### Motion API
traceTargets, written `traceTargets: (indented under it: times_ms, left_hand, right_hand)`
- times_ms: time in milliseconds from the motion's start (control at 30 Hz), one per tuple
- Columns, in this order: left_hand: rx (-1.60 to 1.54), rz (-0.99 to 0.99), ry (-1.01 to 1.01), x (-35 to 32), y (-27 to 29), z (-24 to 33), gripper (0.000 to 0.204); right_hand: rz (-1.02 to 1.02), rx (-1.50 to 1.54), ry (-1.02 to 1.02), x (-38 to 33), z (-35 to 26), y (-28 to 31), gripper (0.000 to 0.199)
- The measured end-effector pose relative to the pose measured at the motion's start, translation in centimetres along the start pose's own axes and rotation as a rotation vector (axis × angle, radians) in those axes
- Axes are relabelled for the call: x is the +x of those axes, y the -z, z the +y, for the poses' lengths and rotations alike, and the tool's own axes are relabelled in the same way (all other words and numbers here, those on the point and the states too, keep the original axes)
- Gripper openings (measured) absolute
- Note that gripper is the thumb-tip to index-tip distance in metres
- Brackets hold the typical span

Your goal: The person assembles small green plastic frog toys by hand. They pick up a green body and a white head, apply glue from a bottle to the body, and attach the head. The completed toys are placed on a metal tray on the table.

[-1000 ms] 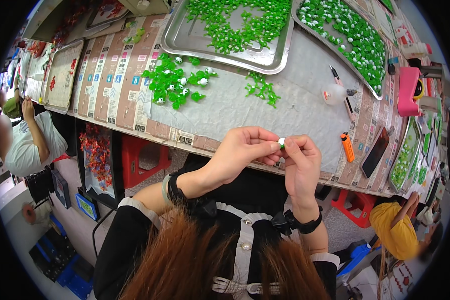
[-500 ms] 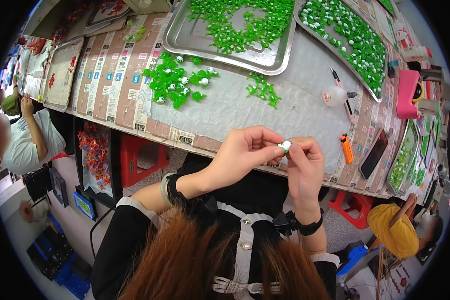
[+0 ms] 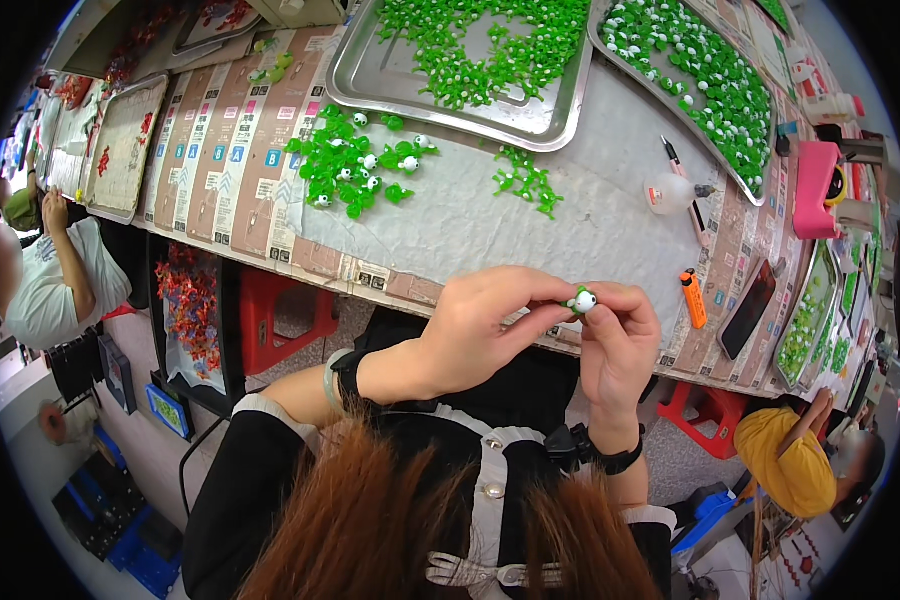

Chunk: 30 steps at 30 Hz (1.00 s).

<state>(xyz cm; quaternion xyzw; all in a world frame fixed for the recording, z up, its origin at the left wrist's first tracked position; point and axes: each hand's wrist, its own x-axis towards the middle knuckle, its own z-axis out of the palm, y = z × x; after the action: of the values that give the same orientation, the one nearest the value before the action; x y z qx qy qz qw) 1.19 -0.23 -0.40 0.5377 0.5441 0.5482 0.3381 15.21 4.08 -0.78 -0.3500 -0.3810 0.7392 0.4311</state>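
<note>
A small green plastic figure with a round white, dark-spotted head [image 3: 584, 300] is pinched between my two hands above the table's near edge. My left hand [image 3: 490, 318] grips it from the left with thumb and forefinger. From the right, the thumb and fingers of my right hand [image 3: 618, 335] close on it too. Ahead and to the left lies a loose heap of similar white-headed green figures [image 3: 350, 165]. A smaller cluster of green pieces without white heads [image 3: 526, 182] rests on the white sheet [image 3: 450, 220].
Beyond stands a metal tray [image 3: 560, 125] of green pieces; another tray [image 3: 765, 190] of white-headed ones is at right. A small squeeze bottle [image 3: 670, 194], a pen [image 3: 673, 155], an orange cutter [image 3: 692, 298] and a phone [image 3: 746, 312] lie nearby. Other people sit at both sides.
My hands have shifted slightly to the right. The figure between them has turned, so a dark spot on its white head now shows.
</note>
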Motion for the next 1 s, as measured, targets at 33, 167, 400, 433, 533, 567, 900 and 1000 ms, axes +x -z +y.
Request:
traceTargets:
  times_ms: [33,167,400,433,533,567,900,1000]
  left_hand:
    - [0.015,0.01,-0.019,-0.1,-0.1,-0.1,0.019]
    - [0.062,0.024,-0.098,0.0,-0.1,0.1,0.018]
    - [0.065,0.032,-0.125,-0.3,-0.1,0.0,0.017]
    - [0.071,0.034,-0.12,-0.3,-0.1,0.0,0.017]
    - [0.052,0.048,-0.118,-0.2,-0.4,-0.6,0.02]
    - [0.039,0.054,-0.12,-0.1,-0.4,-0.8,0.021]
    - [-0.028,0.125,-0.204,-0.2,-0.4,-0.7,0.025]
    - [-0.148,0.231,-0.153,-0.7,-1.1,-0.9,0.028]
  right_hand:
    - [0.006,-0.003,0.007,-0.1,0.0,-0.1,0.011]
    - [-0.012,-0.014,0.038,-0.2,-0.3,-0.3,0.011]
    - [-0.037,-0.002,-0.005,-0.3,-0.7,-0.6,0.01]
    - [-0.031,-0.02,0.01,-0.2,-0.6,-0.5,0.01]
    - [0.006,-0.098,0.054,0.1,-0.3,-0.4,0.012]
    - [0.034,-0.142,0.068,0.1,-0.3,-0.7,0.014]
    - [-0.033,-0.042,0.003,-0.1,-0.2,-0.7,0.021]
    - [-0.011,-0.023,-0.027,-0.3,-0.4,-1.2,0.023]
